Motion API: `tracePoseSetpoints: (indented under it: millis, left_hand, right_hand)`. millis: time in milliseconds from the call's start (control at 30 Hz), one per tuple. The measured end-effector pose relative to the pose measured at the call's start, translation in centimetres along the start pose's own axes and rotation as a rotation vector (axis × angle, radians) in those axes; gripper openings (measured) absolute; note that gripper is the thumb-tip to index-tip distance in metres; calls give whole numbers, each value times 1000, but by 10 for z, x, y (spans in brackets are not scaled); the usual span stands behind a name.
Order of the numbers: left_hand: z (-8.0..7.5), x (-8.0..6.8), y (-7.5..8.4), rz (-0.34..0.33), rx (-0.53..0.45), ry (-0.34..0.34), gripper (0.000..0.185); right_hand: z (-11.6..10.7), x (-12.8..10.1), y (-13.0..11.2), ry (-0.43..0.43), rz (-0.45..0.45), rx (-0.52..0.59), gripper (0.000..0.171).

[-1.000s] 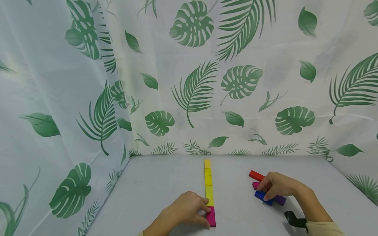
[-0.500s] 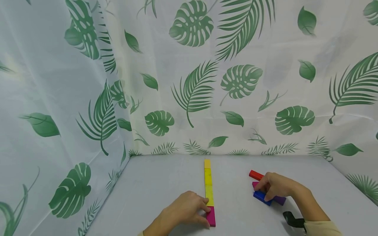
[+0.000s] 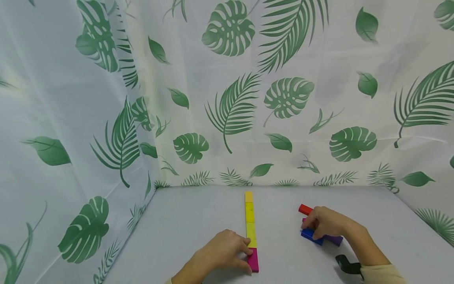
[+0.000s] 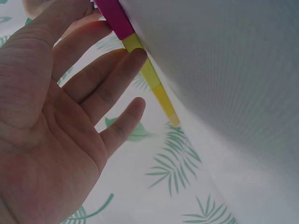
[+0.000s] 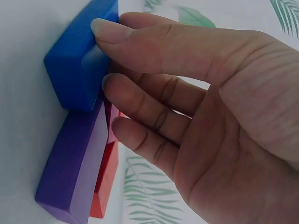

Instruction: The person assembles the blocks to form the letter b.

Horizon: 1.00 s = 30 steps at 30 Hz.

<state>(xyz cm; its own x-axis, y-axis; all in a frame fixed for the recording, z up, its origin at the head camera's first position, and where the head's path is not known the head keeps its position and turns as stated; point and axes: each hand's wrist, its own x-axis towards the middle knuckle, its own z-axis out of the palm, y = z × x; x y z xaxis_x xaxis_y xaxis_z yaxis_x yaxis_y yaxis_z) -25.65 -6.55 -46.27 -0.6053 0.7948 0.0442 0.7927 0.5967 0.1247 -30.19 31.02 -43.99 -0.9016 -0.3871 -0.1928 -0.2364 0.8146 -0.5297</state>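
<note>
- White cloth with green leaf print [image 3: 191,148] makes the back and the sides around me.
- Below it lies my pale table [image 3: 198,211], which carries all the coloured blocks.
- My left hand [image 3: 224,250] is near the middle; its thumb and forefinger hold narrowly the magenta block, while the other fingers are spread loosely.
- My right hand [image 3: 328,221] is to the right, with thumb and forefinger closed about the blue block.
- Pale sleeve [image 3: 381,273] covers my right forearm, and one black object [image 3: 347,265] sits beside that wrist.
- Three yellow blocks [image 3: 250,212] stand end to end, in one straight line going away from me.
- Magenta block [image 3: 253,262] is at the near end of this line, touching the last yellow one.
- Blue block [image 3: 311,237] is tilted between my fingers, just beside the purple block [image 5: 72,168]; I cannot tell if they touch.
- Red block [image 3: 305,209] and one pink block [image 5: 112,125], partly hidden, lie beyond, under my right fingers.
</note>
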Motion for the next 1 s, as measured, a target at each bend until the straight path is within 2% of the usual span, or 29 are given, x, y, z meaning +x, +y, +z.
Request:
tracePoseSetpoints:
  millis: [267, 500, 700, 1000]
  left_hand:
    - [2, 1, -3, 6, -1, -2, 47]
    - [3, 1, -3, 1, -7, 0, 48]
    - [2, 1, -2, 4, -6, -2, 47]
    - [1, 1, -2, -2, -16, -8, 47]
  right_hand:
    - [6, 5, -6, -6, -18, 17, 29]
    - [11, 10, -11, -19, -118, 9, 29]
    - [18, 16, -16, 26, -141, -25, 29]
    - [23, 19, -19, 78, -162, -7, 31]
